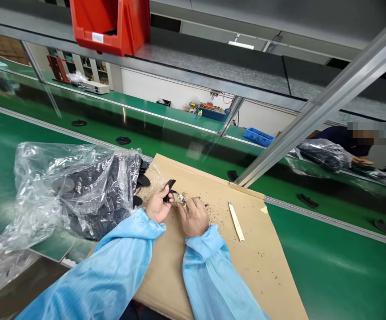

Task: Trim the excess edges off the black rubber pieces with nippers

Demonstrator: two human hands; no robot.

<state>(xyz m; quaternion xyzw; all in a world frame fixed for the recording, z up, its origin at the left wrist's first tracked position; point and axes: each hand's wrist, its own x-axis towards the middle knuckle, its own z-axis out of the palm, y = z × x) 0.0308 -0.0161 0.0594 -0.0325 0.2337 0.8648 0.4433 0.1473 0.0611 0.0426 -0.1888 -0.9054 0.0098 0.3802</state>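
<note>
Both hands were busy over the cardboard sheet [253,266]! The left hand [159,205] pinched a curved black part [170,186] between thumb and fingers, holding it up at the sheet's far left, while the right hand [195,215] was closed round a small metal tool [181,198], apparently nippers, its tip right up by the part; whether it was biting, nobody could tell from here. Trimming looked like the step in hand, judging by the dark specks [216,211] strewn all about! The next move seemed to call for a steady left pinch and a careful squeeze from the right, clear of the fingertips. Just to the right lay a pale, slim tool [235,222], untouched; over on the left, a clear plastic bag [93,191] bulged with more black pieces on the green desk [339,275].
</note>
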